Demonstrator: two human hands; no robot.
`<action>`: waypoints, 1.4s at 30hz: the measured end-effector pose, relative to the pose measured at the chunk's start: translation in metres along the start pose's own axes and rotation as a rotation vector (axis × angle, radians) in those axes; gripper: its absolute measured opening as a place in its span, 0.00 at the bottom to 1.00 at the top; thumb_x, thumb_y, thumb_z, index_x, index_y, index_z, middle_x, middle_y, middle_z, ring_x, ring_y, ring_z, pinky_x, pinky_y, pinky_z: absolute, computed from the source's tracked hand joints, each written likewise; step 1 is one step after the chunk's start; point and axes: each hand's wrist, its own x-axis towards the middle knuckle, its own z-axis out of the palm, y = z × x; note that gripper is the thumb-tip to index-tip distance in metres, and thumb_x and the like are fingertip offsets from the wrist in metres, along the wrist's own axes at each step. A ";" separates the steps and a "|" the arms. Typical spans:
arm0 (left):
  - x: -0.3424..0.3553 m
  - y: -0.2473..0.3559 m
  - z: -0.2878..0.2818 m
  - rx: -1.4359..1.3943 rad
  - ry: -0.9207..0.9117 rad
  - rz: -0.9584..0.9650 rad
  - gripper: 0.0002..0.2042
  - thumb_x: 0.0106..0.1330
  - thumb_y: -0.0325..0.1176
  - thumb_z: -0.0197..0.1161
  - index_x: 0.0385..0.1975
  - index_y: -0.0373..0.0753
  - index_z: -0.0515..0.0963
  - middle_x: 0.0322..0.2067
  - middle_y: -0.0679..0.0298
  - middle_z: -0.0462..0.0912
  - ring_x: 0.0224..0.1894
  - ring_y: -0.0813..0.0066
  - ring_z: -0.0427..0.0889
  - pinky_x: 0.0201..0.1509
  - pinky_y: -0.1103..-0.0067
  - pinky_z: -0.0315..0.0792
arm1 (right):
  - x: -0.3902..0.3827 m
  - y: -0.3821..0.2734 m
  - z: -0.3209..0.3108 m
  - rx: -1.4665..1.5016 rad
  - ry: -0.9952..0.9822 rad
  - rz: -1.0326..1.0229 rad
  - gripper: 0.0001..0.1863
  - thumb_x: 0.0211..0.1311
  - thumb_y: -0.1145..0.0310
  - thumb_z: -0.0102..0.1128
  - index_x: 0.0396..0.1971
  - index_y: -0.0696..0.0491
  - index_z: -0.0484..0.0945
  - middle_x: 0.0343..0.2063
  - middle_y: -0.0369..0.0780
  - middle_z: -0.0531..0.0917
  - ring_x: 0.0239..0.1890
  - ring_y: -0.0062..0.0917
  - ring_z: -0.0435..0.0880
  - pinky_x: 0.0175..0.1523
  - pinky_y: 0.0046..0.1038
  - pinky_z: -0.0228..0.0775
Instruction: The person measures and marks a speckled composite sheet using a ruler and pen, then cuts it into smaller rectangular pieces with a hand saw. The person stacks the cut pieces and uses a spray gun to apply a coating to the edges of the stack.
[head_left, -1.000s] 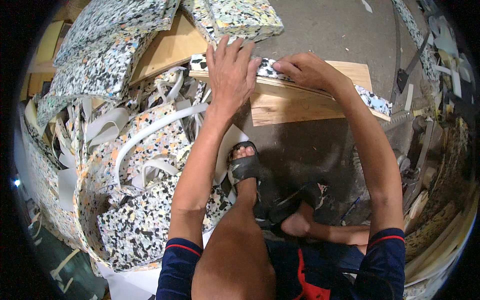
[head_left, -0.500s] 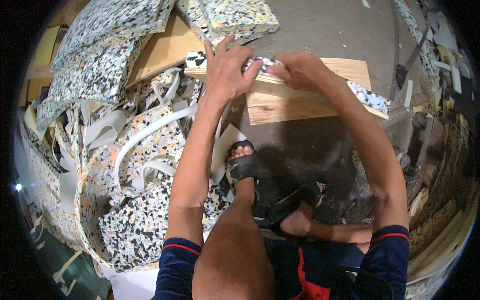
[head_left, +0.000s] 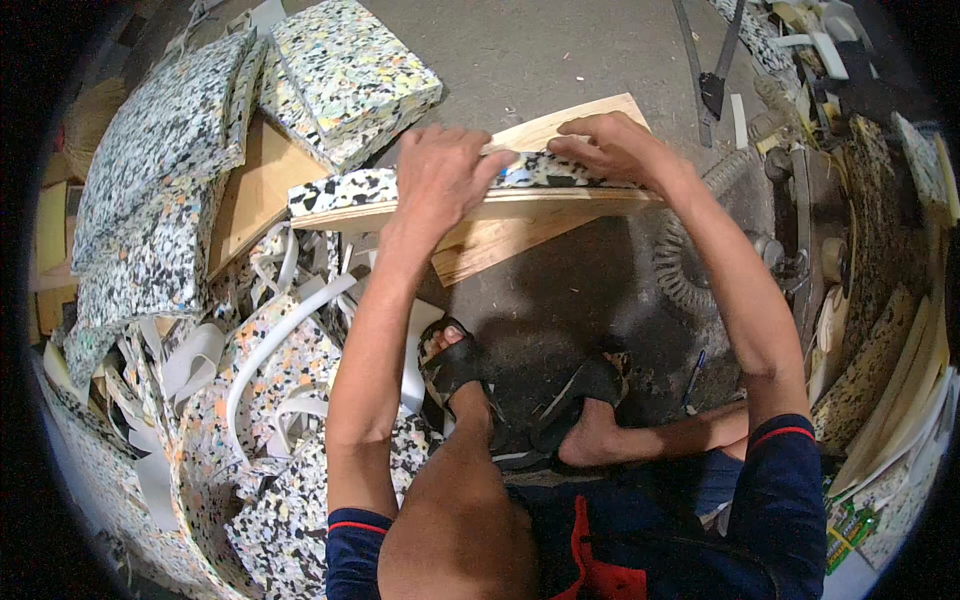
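A plywood board topped with a strip of speckled foam [head_left: 340, 192] stands on its edge side before me, its layered plywood edge [head_left: 545, 207] facing me. My left hand [head_left: 437, 172] grips it left of the middle, fingers over the foam and thumb pointing right along it. Further right, my right hand [head_left: 622, 150] is curled over the same foam-covered board near its right end, thumb pressed toward the foam. Beneath and behind it, a flat piece of bare plywood [head_left: 485, 250] lies slantwise on the floor.
Speckled foam slabs [head_left: 165, 150] and a foam block [head_left: 350, 80] are stacked at the left. Below them lie foam scraps and white strips [head_left: 270, 340]. A coiled hose [head_left: 680, 265] and a pen [head_left: 695, 378] rest at the right. My sandalled feet [head_left: 455, 350] are close by.
The view has shifted, so the surroundings appear further left and lower. The foam-covered board has gone from slanting down rightward to nearly level, and both hands have moved with it, slightly further apart.
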 end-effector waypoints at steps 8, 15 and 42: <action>0.015 0.015 0.010 -0.101 -0.079 0.037 0.21 0.66 0.55 0.63 0.35 0.40 0.87 0.31 0.58 0.86 0.39 0.58 0.80 0.46 0.63 0.64 | -0.001 -0.005 0.001 0.051 -0.025 0.123 0.34 0.66 0.38 0.59 0.39 0.59 0.88 0.29 0.52 0.87 0.32 0.43 0.87 0.40 0.41 0.77; 0.012 0.010 0.014 -0.087 -0.135 0.010 0.21 0.63 0.54 0.67 0.34 0.39 0.87 0.28 0.55 0.85 0.40 0.57 0.81 0.51 0.61 0.63 | -0.005 0.000 0.014 0.007 0.025 0.126 0.38 0.61 0.31 0.57 0.39 0.56 0.88 0.33 0.51 0.88 0.40 0.46 0.87 0.47 0.42 0.78; 0.035 0.085 0.059 0.016 -0.210 0.214 0.24 0.72 0.55 0.54 0.46 0.37 0.78 0.36 0.58 0.86 0.41 0.58 0.84 0.50 0.67 0.70 | -0.078 0.031 -0.018 0.119 0.185 0.209 0.30 0.60 0.50 0.68 0.52 0.62 0.82 0.48 0.54 0.85 0.49 0.44 0.86 0.53 0.35 0.77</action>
